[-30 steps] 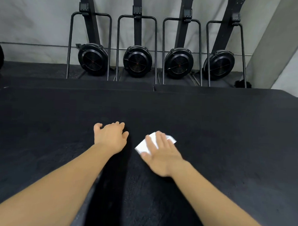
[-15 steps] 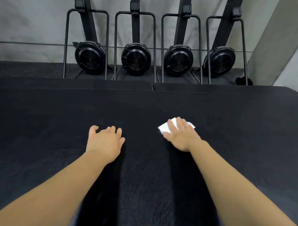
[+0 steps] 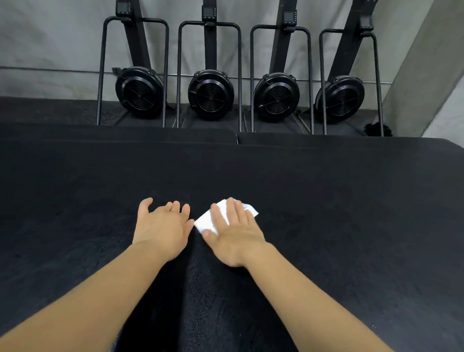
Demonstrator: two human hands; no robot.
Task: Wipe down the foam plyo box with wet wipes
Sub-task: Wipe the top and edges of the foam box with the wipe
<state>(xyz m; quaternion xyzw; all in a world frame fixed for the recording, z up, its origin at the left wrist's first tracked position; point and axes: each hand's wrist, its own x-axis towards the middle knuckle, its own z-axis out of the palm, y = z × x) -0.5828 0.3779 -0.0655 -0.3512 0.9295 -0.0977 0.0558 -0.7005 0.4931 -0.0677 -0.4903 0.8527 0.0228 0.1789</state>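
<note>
Right hand (image 3: 234, 229), fingers straight, presses a folded white wet wipe (image 3: 210, 221) flat on the wide black foam plyo box (image 3: 357, 208). Left hand (image 3: 162, 226), relaxed and spread, rests just beside the wipe's left corner; unwiped surface probably extends rightward.

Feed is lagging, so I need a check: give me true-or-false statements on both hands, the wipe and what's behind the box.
The right hand presses the white wipe flat on the foam box. True.
The left hand grips a second wipe. False: it holds nothing.
Four rowing machines stand upright behind the foam box. True.
The white wipe lies at the foam box's far edge. False: it lies mid-surface, under the right hand's fingers.
</note>
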